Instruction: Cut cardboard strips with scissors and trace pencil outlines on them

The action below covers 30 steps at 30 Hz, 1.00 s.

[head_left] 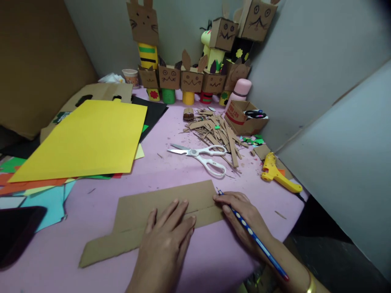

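Two pieces of cardboard lie at the front of the table: a wider sheet (pixel 146 207) behind, and a narrow strip (pixel 110 248) along its near side, partly overlapping it. My left hand (pixel 168 236) rests flat over both, fingers spread, pressing them down. A blue pencil with white dots (pixel 259 242) is held in my right hand (pixel 241 215), its tip near the sheet's right edge. The right fingertips touch the right end of the cardboard. Just beyond the sheet lie white-handled scissors (pixel 198 152) with their blades slightly apart.
Yellow paper (pixel 88 138) covers other coloured sheets at left, near a dark device (pixel 18 232). Cardboard scraps (pixel 214 126) are heaped behind the scissors. A yellow glue gun (pixel 277 173) lies at right. Cardboard animal figures (pixel 192 79), a pink bottle (pixel 241 90) and a small box (pixel 244 118) stand behind.
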{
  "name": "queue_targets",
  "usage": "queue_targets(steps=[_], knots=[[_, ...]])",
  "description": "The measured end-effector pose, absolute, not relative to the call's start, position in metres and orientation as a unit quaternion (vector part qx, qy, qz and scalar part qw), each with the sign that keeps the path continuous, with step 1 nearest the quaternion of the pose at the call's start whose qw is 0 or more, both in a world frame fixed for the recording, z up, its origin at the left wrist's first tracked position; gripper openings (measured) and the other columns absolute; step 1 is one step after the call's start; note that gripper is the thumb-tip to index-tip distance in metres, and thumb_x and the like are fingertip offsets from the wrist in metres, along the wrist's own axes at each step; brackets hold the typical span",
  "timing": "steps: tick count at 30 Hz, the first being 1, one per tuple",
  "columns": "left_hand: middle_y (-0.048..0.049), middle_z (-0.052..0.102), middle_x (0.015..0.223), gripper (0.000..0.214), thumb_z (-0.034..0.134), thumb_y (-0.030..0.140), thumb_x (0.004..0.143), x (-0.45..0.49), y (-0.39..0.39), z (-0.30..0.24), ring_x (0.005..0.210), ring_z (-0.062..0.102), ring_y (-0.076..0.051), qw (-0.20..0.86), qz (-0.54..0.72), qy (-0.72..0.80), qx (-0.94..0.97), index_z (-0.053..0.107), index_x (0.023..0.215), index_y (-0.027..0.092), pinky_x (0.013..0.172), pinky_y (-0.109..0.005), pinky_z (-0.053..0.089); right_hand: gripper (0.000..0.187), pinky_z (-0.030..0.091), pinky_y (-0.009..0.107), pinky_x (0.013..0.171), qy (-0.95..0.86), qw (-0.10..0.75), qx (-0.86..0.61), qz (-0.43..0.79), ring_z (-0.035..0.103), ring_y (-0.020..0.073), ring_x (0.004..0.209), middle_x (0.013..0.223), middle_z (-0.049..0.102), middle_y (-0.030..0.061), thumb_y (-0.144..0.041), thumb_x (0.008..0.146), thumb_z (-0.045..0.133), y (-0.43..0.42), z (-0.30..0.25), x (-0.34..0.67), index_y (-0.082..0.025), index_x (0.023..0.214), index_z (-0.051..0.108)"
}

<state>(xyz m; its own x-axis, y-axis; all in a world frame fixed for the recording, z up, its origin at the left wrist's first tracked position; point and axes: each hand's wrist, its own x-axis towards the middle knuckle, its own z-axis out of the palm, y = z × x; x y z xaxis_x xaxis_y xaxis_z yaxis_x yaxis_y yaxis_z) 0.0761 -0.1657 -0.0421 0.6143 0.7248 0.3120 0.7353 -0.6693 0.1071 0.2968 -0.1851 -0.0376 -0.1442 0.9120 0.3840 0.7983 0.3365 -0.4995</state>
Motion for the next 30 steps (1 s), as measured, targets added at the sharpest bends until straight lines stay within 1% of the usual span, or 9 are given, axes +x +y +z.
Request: queue_targets(steps=[5,8,16,18,21,23,27,30], knots=[[-0.0109,0.060,0.124,0.033,0.044,0.013,0.082,0.071,-0.172,-0.044,0.110,0.058,-0.034,0.049,-0.164,-0.378,-0.910,0.068,0.103,0.023,0.079,-0.056,0.049,0.023,0.051,0.036,0.079,-0.746,0.333,-0.571,0.085,0.062,0.0213,0.091,0.095,0.070,0.0072,-0.022,0.091,0.043,-0.185,-0.039,0.296,-0.021,0.103,0.063],[-0.0103,0.060,0.124,0.037,0.042,0.010,0.081,0.066,-0.175,-0.046,0.111,0.057,-0.034,0.058,-0.162,-0.374,-0.911,0.067,0.105,0.022,0.080,-0.053,0.049,0.023,0.051,0.037,0.078,-0.744,0.333,-0.573,0.085,0.062,0.0215,0.091,0.095,0.070,0.0069,-0.023,0.091,0.043,-0.185,-0.039,0.295,-0.022,0.103,0.063],[-0.0086,0.056,0.129,0.038,0.046,0.015,0.081,0.042,-0.179,-0.053,0.114,0.055,-0.032,0.069,-0.127,-0.359,-0.922,0.062,0.114,0.025,0.086,-0.051,0.046,0.023,0.052,0.038,0.080,-0.754,0.316,-0.569,0.087,0.063,0.0217,0.093,0.098,0.070,0.0062,-0.020,0.090,0.045,-0.186,-0.040,0.298,-0.023,0.106,0.061],[-0.0074,0.054,0.131,0.037,0.047,0.018,0.082,0.035,-0.181,-0.056,0.116,0.053,-0.031,0.069,-0.130,-0.369,-0.918,0.061,0.115,0.027,0.088,-0.050,0.044,0.024,0.052,0.038,0.080,-0.756,0.312,-0.568,0.087,0.063,0.0216,0.093,0.098,0.070,0.0062,-0.019,0.090,0.045,-0.186,-0.039,0.298,-0.024,0.107,0.060],[-0.0066,0.054,0.132,0.034,0.044,0.021,0.085,0.026,-0.184,-0.058,0.118,0.051,-0.031,0.075,-0.125,-0.396,-0.906,0.062,0.113,0.029,0.090,-0.050,0.042,0.023,0.053,0.038,0.078,-0.754,0.321,-0.567,0.082,0.064,0.0221,0.091,0.096,0.071,0.0074,-0.019,0.090,0.044,-0.185,-0.037,0.297,-0.022,0.105,0.061],[-0.0073,0.054,0.132,0.033,0.043,0.023,0.086,0.020,-0.184,-0.059,0.118,0.052,-0.031,0.087,-0.121,-0.404,-0.903,0.063,0.112,0.029,0.089,-0.051,0.042,0.023,0.053,0.039,0.077,-0.752,0.324,-0.568,0.081,0.064,0.0224,0.090,0.095,0.071,0.0080,-0.019,0.089,0.044,-0.186,-0.037,0.296,-0.021,0.104,0.062],[-0.0088,0.056,0.130,0.032,0.047,0.026,0.085,0.011,-0.182,-0.058,0.114,0.055,-0.031,0.108,-0.118,-0.387,-0.908,0.063,0.113,0.028,0.085,-0.049,0.046,0.024,0.053,0.040,0.077,-0.751,0.326,-0.569,0.081,0.064,0.0230,0.091,0.096,0.071,0.0082,-0.020,0.089,0.044,-0.186,-0.038,0.295,-0.021,0.104,0.063],[-0.0083,0.056,0.130,0.031,0.046,0.026,0.086,0.009,-0.182,-0.058,0.116,0.054,-0.030,0.106,-0.115,-0.402,-0.902,0.064,0.112,0.029,0.087,-0.049,0.046,0.023,0.053,0.039,0.077,-0.742,0.334,-0.576,0.079,0.064,0.0227,0.091,0.096,0.071,0.0076,-0.022,0.089,0.045,-0.187,-0.039,0.296,-0.022,0.103,0.064]])
